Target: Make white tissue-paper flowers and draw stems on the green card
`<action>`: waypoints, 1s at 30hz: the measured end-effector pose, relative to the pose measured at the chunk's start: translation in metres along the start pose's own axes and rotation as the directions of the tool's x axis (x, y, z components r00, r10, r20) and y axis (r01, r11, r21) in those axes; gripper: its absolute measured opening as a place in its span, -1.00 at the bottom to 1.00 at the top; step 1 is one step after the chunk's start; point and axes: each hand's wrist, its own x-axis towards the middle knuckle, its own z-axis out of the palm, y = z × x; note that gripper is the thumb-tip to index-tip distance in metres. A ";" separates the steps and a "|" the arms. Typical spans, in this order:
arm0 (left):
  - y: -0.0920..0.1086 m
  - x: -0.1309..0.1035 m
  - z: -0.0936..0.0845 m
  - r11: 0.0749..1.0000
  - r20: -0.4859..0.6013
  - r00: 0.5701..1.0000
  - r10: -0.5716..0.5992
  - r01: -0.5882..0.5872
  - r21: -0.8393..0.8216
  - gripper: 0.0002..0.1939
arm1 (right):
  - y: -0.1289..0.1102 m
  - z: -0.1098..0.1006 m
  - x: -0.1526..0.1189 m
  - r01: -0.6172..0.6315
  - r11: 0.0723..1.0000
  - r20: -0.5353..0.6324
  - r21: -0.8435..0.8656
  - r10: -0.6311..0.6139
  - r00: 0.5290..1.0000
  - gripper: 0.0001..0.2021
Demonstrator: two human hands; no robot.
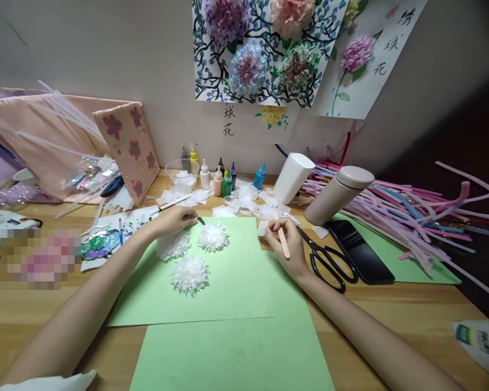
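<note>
My left hand (176, 221) is closed, its fingertips pinching a small dark piece (201, 220) whose kind I cannot make out. It is over the upper left of the green paper (236, 288), partly covering one white fluffy paper flower (175, 247). A second white flower (213, 237) lies just right of the fingers, and a third flower (190, 274) sits below them. In my right hand (287, 244) a flat wooden craft stick (284, 241) is held slanting down. At its fingertips is a small white paper square (263, 228).
Black-handled scissors (330, 263) and a phone (361, 252) lie right of my right hand. Behind are paint bottles (227, 183), scattered white paper squares (248, 195), a white cup (294, 176), a tumbler (338, 194) and pipe cleaners (407, 217). A glue gun (8, 228) lies left.
</note>
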 end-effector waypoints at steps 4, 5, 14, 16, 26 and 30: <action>0.029 -0.005 0.012 0.998 -0.195 0.980 0.031 -0.043 -0.055 -0.53 | -0.014 0.012 -0.014 -0.082 0.968 0.203 0.237 0.033 0.979 -0.84; 0.039 -0.007 0.018 0.995 -0.184 0.981 0.069 -0.081 -0.059 -0.46 | -0.016 0.015 -0.017 -0.088 0.965 0.235 0.246 0.029 0.971 -0.84; 0.060 -0.003 0.045 0.981 -0.093 0.978 0.188 -0.183 0.062 -0.36 | -0.015 0.020 -0.016 -0.132 0.983 0.389 0.131 0.072 0.919 -0.87; 0.057 -0.002 0.043 0.983 -0.075 0.981 0.178 -0.174 0.061 -0.43 | -0.013 0.020 -0.015 -0.170 0.975 0.402 0.146 0.098 0.910 -0.87; 0.054 0.001 0.037 0.984 -0.026 0.984 0.176 -0.175 0.033 -0.46 | -0.022 0.022 -0.015 -0.145 0.964 0.566 0.225 -0.008 0.824 -0.88; 0.052 0.002 0.037 0.981 -0.026 0.981 0.192 -0.192 0.025 -0.47 | -0.023 0.033 -0.012 -0.021 0.987 0.643 0.158 -0.087 0.761 -0.91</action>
